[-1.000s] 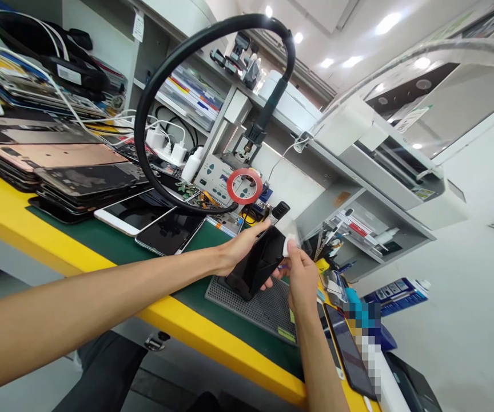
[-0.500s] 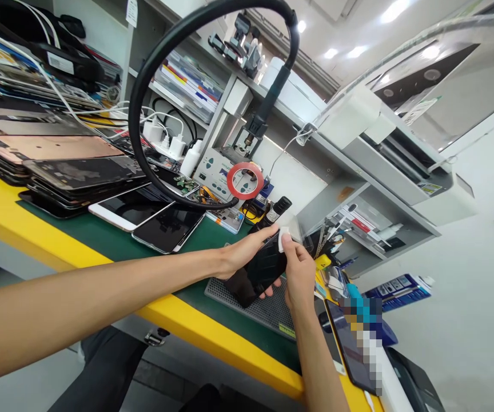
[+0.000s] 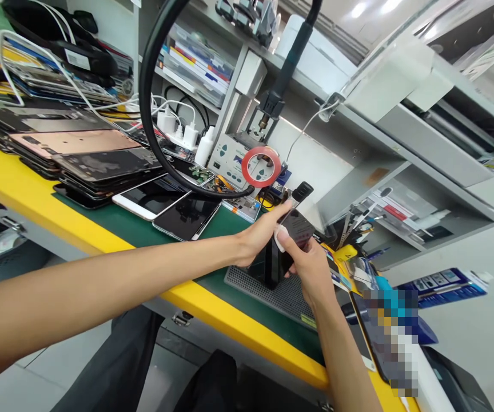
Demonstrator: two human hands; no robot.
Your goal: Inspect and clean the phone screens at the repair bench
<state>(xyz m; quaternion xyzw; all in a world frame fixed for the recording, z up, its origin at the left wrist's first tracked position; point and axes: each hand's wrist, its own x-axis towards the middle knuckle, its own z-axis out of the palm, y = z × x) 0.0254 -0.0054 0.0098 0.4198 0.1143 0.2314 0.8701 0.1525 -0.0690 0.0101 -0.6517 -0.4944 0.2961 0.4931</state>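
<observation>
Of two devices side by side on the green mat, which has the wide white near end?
The left device, nearer the stacked panels; the right device is black almost to that end's edge.

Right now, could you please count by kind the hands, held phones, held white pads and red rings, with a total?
Hands: 2 (left hand, right hand)
Held phone: 1
Held white pad: 1
Red ring: 1
Total: 5

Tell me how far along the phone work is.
Done: the left hand holds the phone above the mesh mat. In hand: the right hand presses a white pad on its glossy face. Left: probably more wiping, since the pad is on the glass; how much is unclear.
</observation>
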